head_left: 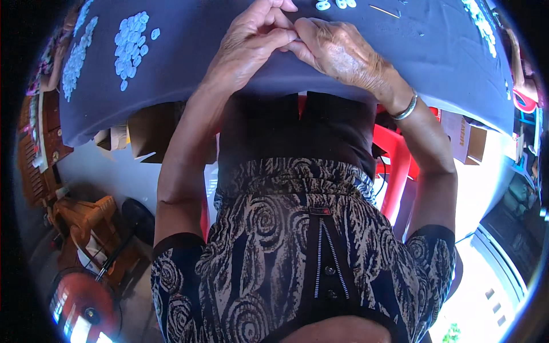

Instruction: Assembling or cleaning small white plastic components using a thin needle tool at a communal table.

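My left hand (251, 43) and my right hand (342, 54) meet above the dark blue cloth on the table (200, 34). Both are closed, thumbs and fingertips pinched against each other. Whatever lies between the fingertips is hidden or too small to make out. A silvery bangle (407, 106) circles my right wrist. Just beyond my right hand lie a few pale, oval pieces with small holes (323, 5). To their right rests a thin, light-coloured stick (384, 11). Left of my left hand spreads a loose heap of similar pale pieces (130, 43), with a single one (155, 34) apart from it.
More pale pieces (79, 60) line the table's far left, and another group (481, 26) its right side. Parts of other people's arms (517, 74) show at both edges. Below the table are cardboard boxes (151, 131) and a red plastic stool (393, 163). Wooden furniture (86, 220) stands at left.
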Demonstrator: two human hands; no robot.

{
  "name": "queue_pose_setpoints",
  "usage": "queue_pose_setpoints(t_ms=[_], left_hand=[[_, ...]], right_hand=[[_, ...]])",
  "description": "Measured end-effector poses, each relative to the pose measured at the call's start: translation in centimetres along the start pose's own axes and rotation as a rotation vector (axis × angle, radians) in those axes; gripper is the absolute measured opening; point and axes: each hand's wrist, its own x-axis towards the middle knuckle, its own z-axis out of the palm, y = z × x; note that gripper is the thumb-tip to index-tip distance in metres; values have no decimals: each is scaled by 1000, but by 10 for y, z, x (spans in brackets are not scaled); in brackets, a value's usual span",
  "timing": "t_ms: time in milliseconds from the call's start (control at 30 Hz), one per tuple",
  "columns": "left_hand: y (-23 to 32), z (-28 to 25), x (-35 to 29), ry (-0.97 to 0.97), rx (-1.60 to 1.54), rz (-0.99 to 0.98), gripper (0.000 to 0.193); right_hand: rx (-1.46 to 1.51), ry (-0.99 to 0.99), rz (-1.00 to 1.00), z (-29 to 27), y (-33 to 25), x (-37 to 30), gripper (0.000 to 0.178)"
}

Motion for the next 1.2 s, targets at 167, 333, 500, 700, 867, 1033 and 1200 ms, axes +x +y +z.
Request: queue_pose_setpoints(t_ms=[167,333,500,700,867,1033,1200], left_hand=[[8,-1,-1,-55,81,26,32],[-3,-6,1,-62,19,57,30],[-8,-7,-2,-47,-31,55,31],[-7,-15,0,-8,56,82,34],[4,-56,0,214,431,94,16],[-9,-117,-6,365,742,66,10],[-17,-140,-12,660,1215,200,13]], right_hand=[[-73,-14,-133,-10,5,6,25],[-59,-44,-158,-8,11,10,24],[-68,-95,-190,-11,13,12,25],[-108,-44,-158,-17,13,7,32],[136,173,260,-29,33,-5,18],[270,312,505,-31,45,-15,10],[307,330,442,-29,55,-13,10]])
